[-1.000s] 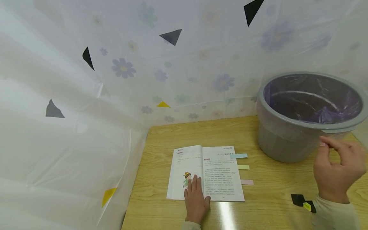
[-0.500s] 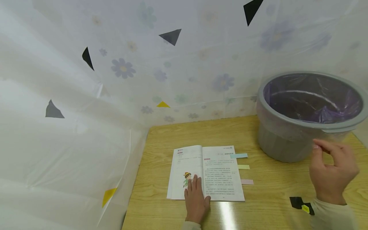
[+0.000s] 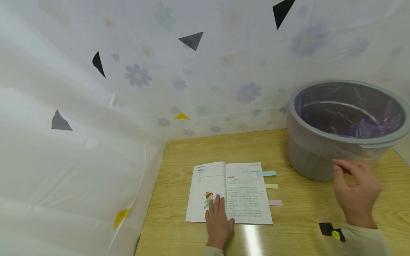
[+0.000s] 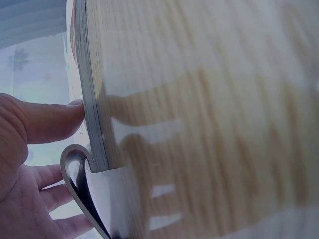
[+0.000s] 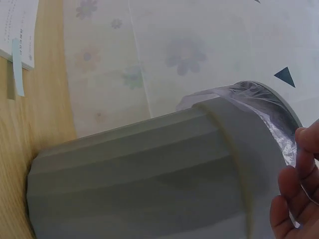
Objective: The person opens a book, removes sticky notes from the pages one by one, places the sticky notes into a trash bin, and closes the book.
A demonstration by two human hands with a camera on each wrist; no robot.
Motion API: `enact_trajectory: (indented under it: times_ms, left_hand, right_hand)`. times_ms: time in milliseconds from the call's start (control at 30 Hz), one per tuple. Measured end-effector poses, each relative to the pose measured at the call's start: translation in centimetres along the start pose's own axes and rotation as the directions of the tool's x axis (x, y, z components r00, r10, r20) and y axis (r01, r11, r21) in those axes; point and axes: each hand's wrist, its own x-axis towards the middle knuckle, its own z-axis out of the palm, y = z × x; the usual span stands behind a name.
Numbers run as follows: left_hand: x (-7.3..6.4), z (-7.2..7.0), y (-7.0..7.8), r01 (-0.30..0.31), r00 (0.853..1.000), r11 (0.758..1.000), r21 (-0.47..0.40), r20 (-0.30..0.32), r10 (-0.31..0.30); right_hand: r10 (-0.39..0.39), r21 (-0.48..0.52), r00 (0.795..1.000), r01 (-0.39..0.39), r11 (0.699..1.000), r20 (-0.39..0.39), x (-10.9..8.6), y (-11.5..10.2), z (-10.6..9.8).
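Note:
A book [image 3: 243, 209] lies open on the wooden table [image 3: 301, 234], with printed text and a cartoon figure on its left page. My left hand [image 3: 219, 224] rests on the lower left page, fingers extended and thumb near the spine. Blue, yellow and pink tabs [image 3: 271, 186] stick out from the right edge. My right hand [image 3: 357, 192] is raised in front of the grey bin [image 3: 309, 158], thumb and index fingertips together, with nothing visible between them. In the right wrist view its fingers [image 5: 289, 181] are curled close by the bin's rim.
A purple translucent liner [image 3: 362, 128] lines the bin and folds over its rim. White sheeting with flowers [image 3: 137, 74] hangs behind and to the left, bearing black, grey and yellow patches. Black patches with a yellow spot [image 3: 335, 234] sit at my right sleeve.
My right hand has moved left along the bin's front and slightly down, its thumb and index fingertips still together. My left hand and the book have stayed in place.

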Motion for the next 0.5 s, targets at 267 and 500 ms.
enact_trajectory:
  times_ms: [267,500]
  left_hand:
    - [0.0,0.1,0.0,0.005,1.000,1.000,-0.007,0.002,-0.005]
    - [0.0,0.1,0.0,0.011,1.000,1.000,0.000,0.012,-0.011]
  right_hand:
    - [0.007,-0.017,0.993,-0.005,1.000,0.118,-1.3,2.6,0.2]
    - [0.016,-0.078,0.970,0.003,0.997,0.244,-2.4,3.6,0.2]
